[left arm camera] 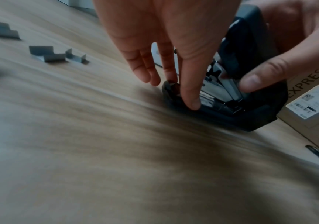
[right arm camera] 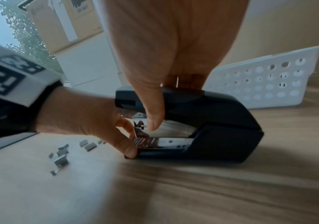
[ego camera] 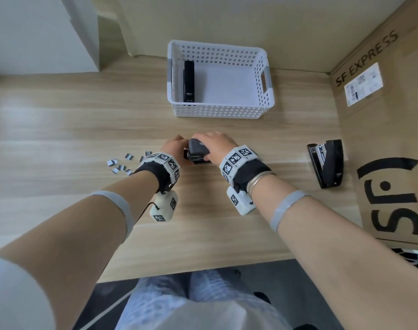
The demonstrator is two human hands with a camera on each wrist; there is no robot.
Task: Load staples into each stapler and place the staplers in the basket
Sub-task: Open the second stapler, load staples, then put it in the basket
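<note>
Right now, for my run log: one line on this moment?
left hand: at stapler front | right hand: grips its top | basket: one stapler

Dark, perhaps navy stapler, white perforated basket, grey staple strips, black-and-white checker-marked wristbands, pale wood-grain table.

I'm at a pale wood-grain desk, daylight washing its left side. Beige panel wall across the top, white wall upper left. Big brown cardboard box printed "SF EXPRESS" fills the right edge. Dark floor below.
</note>
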